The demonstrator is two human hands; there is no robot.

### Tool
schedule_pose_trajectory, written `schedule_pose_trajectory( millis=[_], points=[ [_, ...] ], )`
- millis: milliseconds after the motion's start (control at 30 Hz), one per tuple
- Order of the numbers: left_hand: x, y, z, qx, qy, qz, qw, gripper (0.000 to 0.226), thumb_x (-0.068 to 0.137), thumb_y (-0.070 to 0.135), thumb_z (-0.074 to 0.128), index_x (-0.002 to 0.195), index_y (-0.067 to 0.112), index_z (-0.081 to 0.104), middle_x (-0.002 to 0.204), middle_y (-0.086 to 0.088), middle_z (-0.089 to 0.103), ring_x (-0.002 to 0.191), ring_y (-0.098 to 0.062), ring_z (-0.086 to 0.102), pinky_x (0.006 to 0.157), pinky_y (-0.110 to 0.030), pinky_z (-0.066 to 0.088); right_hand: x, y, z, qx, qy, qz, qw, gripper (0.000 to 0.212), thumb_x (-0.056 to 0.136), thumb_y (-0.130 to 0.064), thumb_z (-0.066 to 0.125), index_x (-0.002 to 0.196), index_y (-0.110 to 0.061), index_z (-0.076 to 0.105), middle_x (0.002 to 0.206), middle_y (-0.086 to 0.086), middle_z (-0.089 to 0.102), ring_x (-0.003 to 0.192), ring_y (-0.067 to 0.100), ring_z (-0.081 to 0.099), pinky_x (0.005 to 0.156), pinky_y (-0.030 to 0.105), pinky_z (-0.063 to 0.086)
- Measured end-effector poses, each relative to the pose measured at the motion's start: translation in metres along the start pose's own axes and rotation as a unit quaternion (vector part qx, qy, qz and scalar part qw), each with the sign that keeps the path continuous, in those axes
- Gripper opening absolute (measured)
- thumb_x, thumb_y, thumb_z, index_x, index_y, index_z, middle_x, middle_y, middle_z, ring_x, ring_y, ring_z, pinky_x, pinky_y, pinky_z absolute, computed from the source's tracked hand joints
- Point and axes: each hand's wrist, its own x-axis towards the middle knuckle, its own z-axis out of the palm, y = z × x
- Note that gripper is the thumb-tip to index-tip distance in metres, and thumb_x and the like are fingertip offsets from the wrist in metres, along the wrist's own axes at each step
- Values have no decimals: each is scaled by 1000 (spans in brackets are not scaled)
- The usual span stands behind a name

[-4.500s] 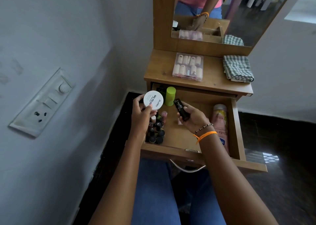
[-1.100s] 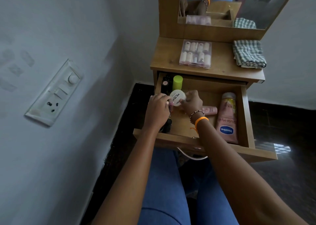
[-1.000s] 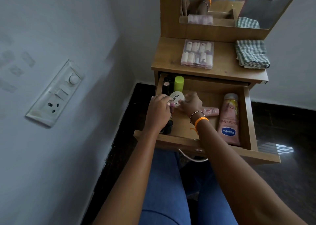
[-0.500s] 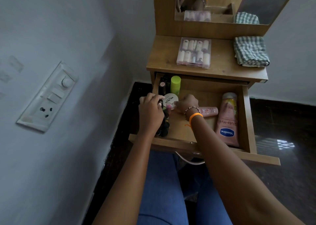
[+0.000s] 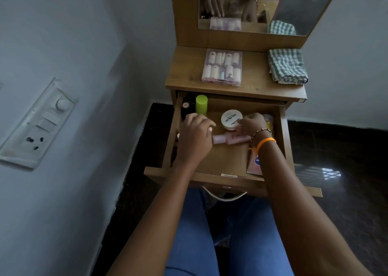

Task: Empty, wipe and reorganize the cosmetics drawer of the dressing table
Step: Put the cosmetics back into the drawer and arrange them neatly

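Orange and beaded bands circle my right wrist as my right hand (image 5: pixel 251 124) reaches into the open drawer (image 5: pixel 226 160), its fingertips touching the rim of the white round nail polish tin (image 5: pixel 231 119), which lies flat on the drawer floor near the middle. Whether those fingers pinch the tin or only rest against it, I cannot tell. Just beneath that hand lies a pink bottle (image 5: pixel 231 138) on its side, pointing left. My left hand (image 5: pixel 195 137) hovers palm down over the left side of the drawer, fingers loosely bent and holding nothing that I can see; it hides whatever sits under it. Behind it, at the back left corner, a lime green cap (image 5: pixel 201 104) stands upright beside a dark bottle (image 5: pixel 185 107). My right forearm covers most of a peach lotion tube (image 5: pixel 255 166) lying along the right wall of the drawer. On the dressing table top (image 5: pixel 184 72) above sit a clear box of false nails (image 5: pixel 222 67) in the middle and a folded green checked cloth (image 5: pixel 287 65) at the right. The mirror (image 5: pixel 294 7) behind reflects both my hands. A switchboard (image 5: pixel 39 124) is on the wall to the left.
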Motion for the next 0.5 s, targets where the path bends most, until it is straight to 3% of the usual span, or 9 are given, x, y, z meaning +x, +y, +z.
schedule_pose_trajectory(
  millis=[33,100,167,333,433,500],
  points=[
    [3,9,5,-15,-30,0,999,20,87,8,56,101,13,69,104,-2,64,109,-22,48,91,-36,42,0,-1,-3,-26,15,-8,1000,6,80,-15,63,80,-9,64,89,12,64,89,25,60,89,40,51],
    [8,21,19,-30,-106,-10,994,25,89,8,54,111,12,66,115,-2,60,114,-21,44,92,-34,39,3,-1,-5,-51,30,-11,998,20,79,-14,64,98,-7,64,108,13,66,102,27,62,93,40,51],
    [10,24,33,-20,-151,-16,988,31,89,4,52,118,13,62,121,-2,57,114,-21,43,92,-36,41,3,-1,-8,-83,35,-20,996,27,79,-12,63,105,-7,63,115,17,64,107,30,60,93,37,50],
    [12,16,55,28,-182,-68,981,42,86,-5,49,122,14,58,123,-3,51,112,-25,44,87,-38,41,-2,5,-23,-133,59,-49,988,29,85,-9,58,114,-10,60,123,16,55,111,34,56,92,35,46],
    [18,13,61,39,-182,-113,976,37,89,-2,48,121,12,59,122,-9,51,114,-28,44,89,-37,40,-7,10,-27,-170,94,-137,971,28,86,-4,51,110,-13,62,120,14,58,110,33,55,91,36,46],
    [19,12,65,32,-182,-125,975,34,91,-1,49,120,11,60,120,-11,52,113,-29,47,88,-35,40,-8,11,-24,-205,66,-232,949,32,84,-2,52,110,-17,63,119,11,57,112,31,53,88,35,44]
  ],
)
